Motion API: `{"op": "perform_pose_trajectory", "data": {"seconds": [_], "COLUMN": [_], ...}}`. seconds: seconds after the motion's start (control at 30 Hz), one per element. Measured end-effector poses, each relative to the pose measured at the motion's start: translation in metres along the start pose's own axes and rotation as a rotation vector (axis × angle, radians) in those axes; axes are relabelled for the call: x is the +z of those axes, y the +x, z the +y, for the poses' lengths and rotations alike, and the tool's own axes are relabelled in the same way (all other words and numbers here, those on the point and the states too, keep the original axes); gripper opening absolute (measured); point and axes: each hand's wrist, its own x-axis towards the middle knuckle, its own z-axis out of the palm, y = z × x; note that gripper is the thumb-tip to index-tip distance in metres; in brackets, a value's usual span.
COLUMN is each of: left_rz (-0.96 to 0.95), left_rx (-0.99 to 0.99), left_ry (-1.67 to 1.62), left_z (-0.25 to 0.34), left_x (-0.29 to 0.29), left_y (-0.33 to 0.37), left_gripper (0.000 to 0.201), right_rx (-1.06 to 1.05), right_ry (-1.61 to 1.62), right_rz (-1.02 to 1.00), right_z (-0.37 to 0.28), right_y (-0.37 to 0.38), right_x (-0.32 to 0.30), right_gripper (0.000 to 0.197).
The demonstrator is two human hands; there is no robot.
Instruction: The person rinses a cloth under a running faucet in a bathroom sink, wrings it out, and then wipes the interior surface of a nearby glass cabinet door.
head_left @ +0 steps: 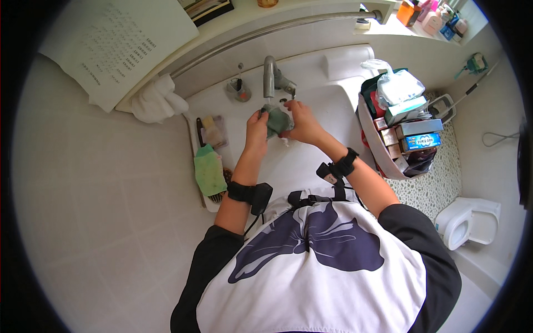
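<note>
You cannot see the undersides of the crumpled dark green cloth point(279, 123) gripped between your left hand point(256, 132) and right hand point(303, 126); some of your fingertips are hidden by its folds. Whether the small white patch point(285, 142) below it is foam or fabric is too small to tell. Part of the dark-bristled brush point(216, 197) lies hidden from you under the light green cloth point(209, 169). In the pale fabric basket point(373, 133), stacked boxes and bags hide what lies deeper. The upper edge cuts off the white printed sheet point(119, 47) and the round amber object point(267, 3); your white flower-print top point(311, 299) runs past the lower edge. The bottles point(433, 22) on the sill look blurred to you.
</note>
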Motion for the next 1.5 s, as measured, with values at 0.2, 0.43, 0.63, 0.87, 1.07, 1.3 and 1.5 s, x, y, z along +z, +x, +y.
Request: {"op": "perform_pose_trajectory", "data": {"seconds": [0.2,0.43,0.63,0.87,1.07,1.3,1.5], "left_rz": [0.090,0.116,0.142,0.088,0.082,0.119,0.175], "left_rx": [0.106,0.182,0.197,0.296,0.285,0.256,0.139], "left_ry": [0.077,-0.007,-0.089,-0.148,-0.106,-0.176,-0.247], "left_z": [0.014,0.038,0.067,0.073,0.086,0.082,0.057], "left_x": [0.003,0.000,-0.007,-0.028,-0.027,-0.058,-0.088], "left_y": [-0.002,-0.029,-0.055,-0.066,-0.081,-0.087,-0.085], "left_gripper": [0.022,0.016,0.017,0.021,0.017,0.026,0.027], "right_rx": [0.065,0.148,0.157,0.085,0.101,0.246,0.481], "right_ry": [0.299,0.453,0.401,0.230,0.190,0.098,0.369], "right_rz": [-0.169,-0.228,-0.390,-0.282,-0.380,-0.540,-0.506], "right_z": [0.013,0.037,0.067,0.073,0.098,0.101,0.092], "right_y": [0.018,0.014,0.013,0.011,0.012,0.022,0.036], "right_x": [0.032,0.048,0.053,0.061,0.067,0.047,0.014], "right_gripper": [0.053,0.023,0.031,0.023,0.034,0.031,0.035]}}
